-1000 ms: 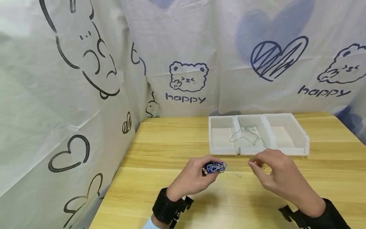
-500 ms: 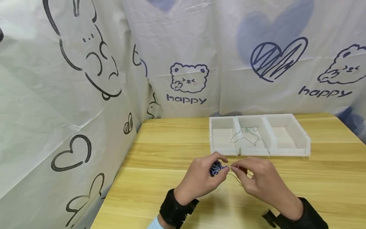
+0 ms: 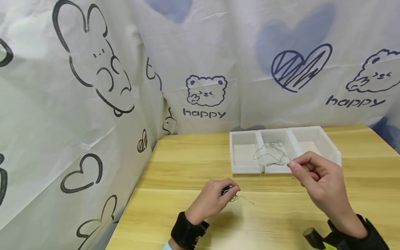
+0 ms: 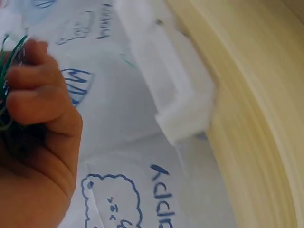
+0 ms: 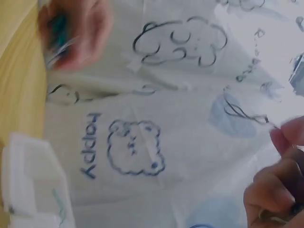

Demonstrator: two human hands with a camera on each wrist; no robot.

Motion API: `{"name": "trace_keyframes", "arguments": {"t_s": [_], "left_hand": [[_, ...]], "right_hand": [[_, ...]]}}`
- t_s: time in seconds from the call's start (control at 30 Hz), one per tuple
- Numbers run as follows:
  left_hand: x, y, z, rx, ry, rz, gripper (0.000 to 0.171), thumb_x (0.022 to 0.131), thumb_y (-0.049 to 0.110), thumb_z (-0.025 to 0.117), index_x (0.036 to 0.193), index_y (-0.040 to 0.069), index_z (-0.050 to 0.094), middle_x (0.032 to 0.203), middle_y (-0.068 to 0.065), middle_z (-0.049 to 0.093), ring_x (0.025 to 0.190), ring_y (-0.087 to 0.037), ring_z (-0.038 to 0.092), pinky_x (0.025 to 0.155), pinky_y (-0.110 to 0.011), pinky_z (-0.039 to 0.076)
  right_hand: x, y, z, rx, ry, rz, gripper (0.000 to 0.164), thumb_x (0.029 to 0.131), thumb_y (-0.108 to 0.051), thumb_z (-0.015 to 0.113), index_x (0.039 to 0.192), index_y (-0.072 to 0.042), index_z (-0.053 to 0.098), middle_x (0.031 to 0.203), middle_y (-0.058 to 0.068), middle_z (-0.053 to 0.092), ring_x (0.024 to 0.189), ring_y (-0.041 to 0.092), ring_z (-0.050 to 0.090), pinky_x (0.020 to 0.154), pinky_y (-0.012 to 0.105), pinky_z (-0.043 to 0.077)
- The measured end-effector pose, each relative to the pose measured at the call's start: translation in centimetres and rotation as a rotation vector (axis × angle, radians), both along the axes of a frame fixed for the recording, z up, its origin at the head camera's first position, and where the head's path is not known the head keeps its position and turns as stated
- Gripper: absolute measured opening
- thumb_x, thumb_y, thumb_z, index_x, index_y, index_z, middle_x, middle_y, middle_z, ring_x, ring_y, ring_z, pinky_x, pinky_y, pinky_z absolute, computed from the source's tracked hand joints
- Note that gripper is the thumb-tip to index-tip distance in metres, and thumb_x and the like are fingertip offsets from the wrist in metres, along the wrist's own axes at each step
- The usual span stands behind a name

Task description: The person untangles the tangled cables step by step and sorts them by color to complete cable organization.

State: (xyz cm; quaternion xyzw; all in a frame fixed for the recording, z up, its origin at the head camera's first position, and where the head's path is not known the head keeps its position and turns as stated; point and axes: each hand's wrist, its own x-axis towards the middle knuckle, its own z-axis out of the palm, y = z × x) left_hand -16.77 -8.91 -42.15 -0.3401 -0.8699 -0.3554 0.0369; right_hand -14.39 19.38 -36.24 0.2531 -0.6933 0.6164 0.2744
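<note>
The step in hand seems to be the sorting of single threads out of a bundle [image 3: 225, 190], and it looks only partly done. The left hand [image 3: 209, 199] has its fingers curled around this bundle, low over the table [image 3: 181, 166]. At about three o'clock from it, the right hand [image 3: 325, 187] pinches a thread [image 3: 275, 164] between thumb and finger, just by the front wall of the tray [image 3: 247, 169]. The next move, I judge, calls for a gentle lowering toward ten o'clock, into the middle compartment, where thin strands [image 3: 273, 143] lie in loose loops, some green. Whether the pinched thread joins them, I cannot tell. The tray is white, straight-walled, smooth-looking; the table shows pale wood grain; the bundle looks dense and knotted.
</note>
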Motion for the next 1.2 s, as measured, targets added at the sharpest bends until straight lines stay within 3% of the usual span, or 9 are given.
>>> {"name": "trace_keyframes", "arguments": {"t_s": [0.1, 0.27, 0.37, 0.5, 0.7, 0.8, 0.97, 1.2], "left_hand": [[0.2, -0.1, 0.5, 0.167, -0.060, -0.006, 0.025, 0.109, 0.028, 0.050, 0.108, 0.014, 0.070, 0.088, 0.007, 0.067, 0.067, 0.001, 0.054, 0.060, -0.019, 0.050], [0.5, 0.1, 1.6, 0.296, -0.110, 0.034, 0.021, 0.106, 0.029, 0.054, 0.109, 0.015, 0.070, 0.090, 0.006, 0.067, 0.068, -0.004, 0.058, 0.056, -0.024, 0.051], [0.7, 0.1, 2.0, 0.323, -0.128, 0.052, 0.020, 0.106, 0.030, 0.056, 0.110, 0.016, 0.070, 0.092, 0.004, 0.069, 0.069, -0.006, 0.059, 0.056, -0.025, 0.051], [1.1, -0.2, 2.1, 0.350, -0.155, 0.065, 0.020, 0.105, 0.030, 0.056, 0.113, 0.017, 0.070, 0.094, 0.002, 0.069, 0.073, -0.008, 0.062, 0.061, -0.027, 0.054], [1.4, -0.9, 1.9, 0.383, -0.240, 0.091, 0.019, 0.104, 0.030, 0.059, 0.116, 0.019, 0.069, 0.099, -0.001, 0.070, 0.080, -0.011, 0.065, 0.066, -0.029, 0.056], [1.5, -1.1, 1.9, 0.386, -0.256, 0.098, 0.020, 0.103, 0.031, 0.060, 0.117, 0.019, 0.068, 0.100, -0.001, 0.069, 0.082, -0.012, 0.066, 0.068, -0.030, 0.056], [1.7, -1.3, 2.0, 0.387, -0.242, 0.104, 0.023, 0.101, 0.029, 0.063, 0.123, 0.021, 0.068, 0.102, 0.000, 0.068, 0.082, -0.013, 0.065, 0.066, -0.030, 0.057], [1.6, -1.3, 1.5, 0.380, -0.173, 0.030, 0.042, 0.095, 0.011, 0.065, 0.137, 0.015, 0.060, 0.106, -0.009, 0.068, 0.088, -0.012, 0.066, 0.068, -0.029, 0.059]], "right_hand": [[0.0, 0.3, 0.1, 0.125, -0.067, -0.045, 0.021, 0.089, 0.018, 0.063, 0.096, -0.001, 0.069, 0.061, -0.003, 0.046, 0.048, 0.008, 0.034, 0.043, 0.026, 0.028], [-0.4, 0.1, -0.4, 0.134, -0.089, -0.044, 0.020, 0.089, 0.016, 0.065, 0.099, 0.000, 0.071, 0.068, 0.001, 0.056, 0.054, 0.010, 0.044, 0.047, 0.026, 0.034], [-0.8, 0.3, -0.4, 0.114, -0.104, -0.043, 0.018, 0.089, 0.017, 0.065, 0.100, 0.004, 0.072, 0.078, 0.003, 0.062, 0.065, 0.012, 0.052, 0.055, 0.020, 0.043], [-1.3, 1.3, -0.3, 0.125, -0.145, -0.079, 0.016, 0.091, 0.014, 0.066, 0.103, 0.007, 0.073, 0.089, 0.006, 0.064, 0.074, 0.014, 0.052, 0.063, 0.018, 0.044], [-2.6, 3.3, -0.6, 0.177, -0.209, -0.162, 0.015, 0.093, 0.004, 0.070, 0.107, 0.002, 0.074, 0.084, 0.003, 0.064, 0.068, 0.013, 0.047, 0.056, 0.024, 0.035], [-3.5, 4.4, -0.9, 0.204, -0.231, -0.236, 0.017, 0.093, -0.001, 0.072, 0.110, 0.001, 0.075, 0.088, -0.004, 0.067, 0.070, 0.009, 0.052, 0.056, 0.019, 0.037], [-5.3, 6.3, -2.0, 0.241, -0.290, -0.356, 0.025, 0.095, -0.015, 0.073, 0.116, -0.002, 0.074, 0.094, -0.018, 0.068, 0.078, 0.005, 0.058, 0.059, 0.014, 0.042], [-7.5, 8.4, -3.8, 0.267, -0.330, -0.410, 0.031, 0.096, -0.019, 0.072, 0.117, 0.004, 0.072, 0.084, -0.020, 0.065, 0.075, 0.005, 0.055, 0.057, 0.015, 0.040]]}}
